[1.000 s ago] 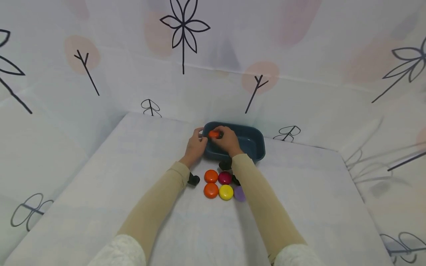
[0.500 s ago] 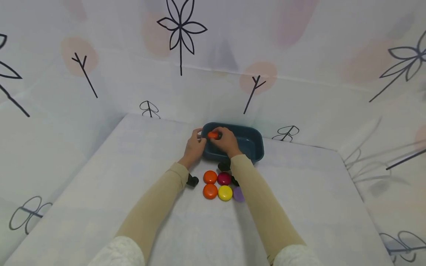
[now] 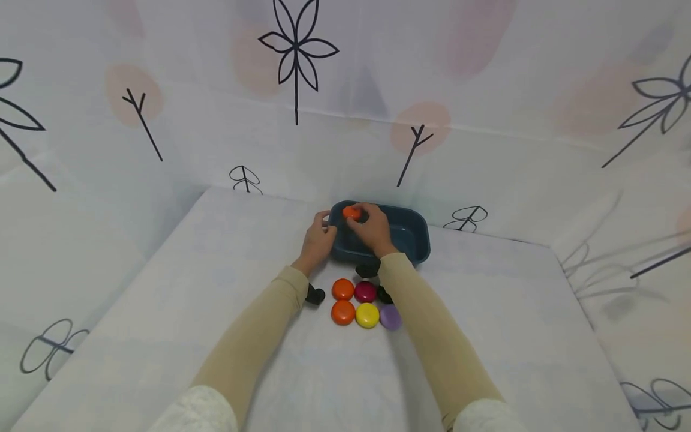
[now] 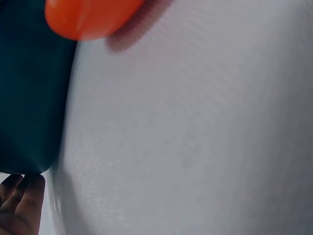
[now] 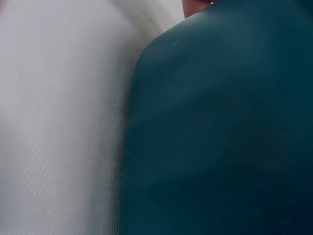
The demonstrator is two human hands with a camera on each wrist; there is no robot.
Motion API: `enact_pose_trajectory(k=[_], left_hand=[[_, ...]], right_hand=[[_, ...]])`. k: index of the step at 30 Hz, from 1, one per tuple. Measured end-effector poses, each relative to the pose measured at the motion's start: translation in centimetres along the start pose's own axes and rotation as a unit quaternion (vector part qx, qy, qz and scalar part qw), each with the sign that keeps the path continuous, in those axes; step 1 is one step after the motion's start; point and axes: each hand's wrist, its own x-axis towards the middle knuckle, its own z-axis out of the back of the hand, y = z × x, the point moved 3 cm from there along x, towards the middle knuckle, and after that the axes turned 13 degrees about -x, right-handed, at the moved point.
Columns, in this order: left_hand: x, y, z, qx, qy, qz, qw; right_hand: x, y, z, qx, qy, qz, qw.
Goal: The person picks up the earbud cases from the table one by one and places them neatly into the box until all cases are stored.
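In the head view a dark teal rectangular tub point(image 3: 410, 237) stands near the back edge of the table. My left hand point(image 3: 317, 243) holds the tub's left end, thumb and fingers at its wall. Its fingertips show against the tub's end in the left wrist view. Over the tub's left part, my right hand point(image 3: 372, 230) pinches a glossy orange disc point(image 3: 351, 213) between thumb and fingers. In front of the tub lie two more orange discs point(image 3: 343, 312), a crimson disc point(image 3: 365, 292), a yellow disc point(image 3: 367, 315) and a purple disc point(image 3: 390, 317).
A white cloth covers the table point(image 3: 259, 240), and patterned cloth walls point(image 3: 345, 144) rise behind it and at both sides. Black camera parts point(image 3: 315, 294) hang under the sleeves. The right forearm point(image 3: 426, 318) passes close beside the purple disc.
My right hand has turned the orange disc and raised it slightly; the dark part seen beside it earlier no longer shows. My left hand and the loose discs stay in place.
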Motion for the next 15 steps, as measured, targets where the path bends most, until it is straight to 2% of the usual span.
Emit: enact_pose_trajectory(k=[5, 11, 15], left_hand=[[0.0, 0.0, 0.1, -0.001, 0.0, 0.004, 1.0], [-0.3, -0.3, 0.0, 0.0, 0.003, -0.002, 1.0], [-0.4, -0.6, 0.1, 0.004, -0.003, -0.007, 1.0]], right_hand=[[0.0, 0.2, 0.7, 0.033, -0.029, 0.013, 0.9989], [-0.4, 1.2, 3.1, 0.084, -0.062, 0.049, 0.9933], [-0.7, 1.8, 4.5, 0.071, -0.074, 0.089, 0.9907]])
